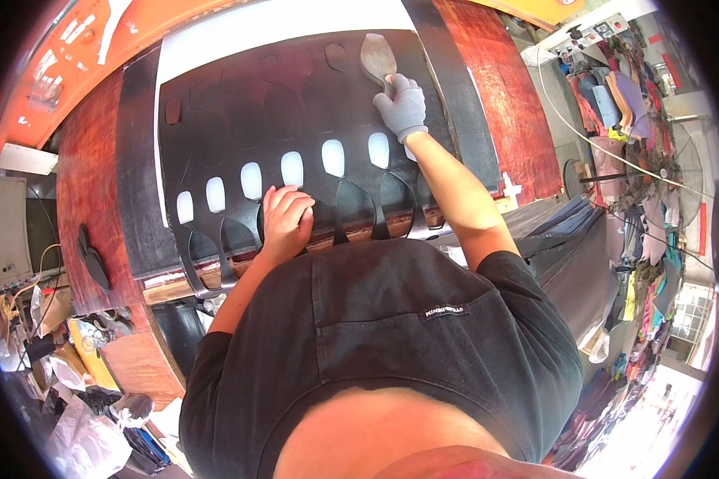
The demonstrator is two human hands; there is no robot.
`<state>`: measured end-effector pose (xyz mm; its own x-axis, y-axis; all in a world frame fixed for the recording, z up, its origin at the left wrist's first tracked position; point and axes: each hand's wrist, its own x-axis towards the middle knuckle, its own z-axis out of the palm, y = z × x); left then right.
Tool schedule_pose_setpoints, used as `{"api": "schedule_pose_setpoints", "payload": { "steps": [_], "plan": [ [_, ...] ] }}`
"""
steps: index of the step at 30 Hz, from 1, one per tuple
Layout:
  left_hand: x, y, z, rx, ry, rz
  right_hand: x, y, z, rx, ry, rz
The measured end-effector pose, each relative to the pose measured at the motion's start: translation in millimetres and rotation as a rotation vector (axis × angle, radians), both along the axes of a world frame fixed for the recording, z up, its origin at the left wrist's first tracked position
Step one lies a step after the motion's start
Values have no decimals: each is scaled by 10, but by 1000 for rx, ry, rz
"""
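Fingers of the left hand are curling into a loose fist, knuckles pressing down on the near edge of a black sheet spread across the reddish-brown workbench; they are holding the sheet flat rather than gripping anything. The right hand, wearing a light grey glove, is reaching to the far side of the sheet and closing around the handle end of a sole-shaped cutting die (a flat, greyish outline, standing on the sheet's upper right part).

A row of six sole-shaped holes is already showing through the sheet, white backing visible in each, running from lower left up to the right just below the gloved hand. Along the near edge, thin curved strips of leftover material are hanging loose between further cut-outs. Higher up, faint sole outlines are marking the sheet, though whether those are cut through I cannot tell. By my judgement the near part of the sheet is used up and the far band, where the die is sitting, is still largely whole, so roughly half remains.

At the bench's left edge a small stack of dark cut pieces is lying, well apart from both hands.
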<state>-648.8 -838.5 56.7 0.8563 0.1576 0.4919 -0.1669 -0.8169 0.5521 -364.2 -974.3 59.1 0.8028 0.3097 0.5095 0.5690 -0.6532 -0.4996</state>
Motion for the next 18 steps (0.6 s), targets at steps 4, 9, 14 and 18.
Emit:
{"api": "schedule_pose_setpoints", "payload": {
  "steps": [4,9,14,18],
  "plan": [
    [-4,-1,0,-2,-2,2,12,-9,-10,-20,9,14],
    [-8,-7,44,-13,18,-7,17,-19,-1,11,-7,18],
    [-74,3,150,-29,-26,29,-3,-4,47,-21,92,-22],
    [-387,277,258,98,-9,115,67,-170,58,172,322,49]
  ]
}}
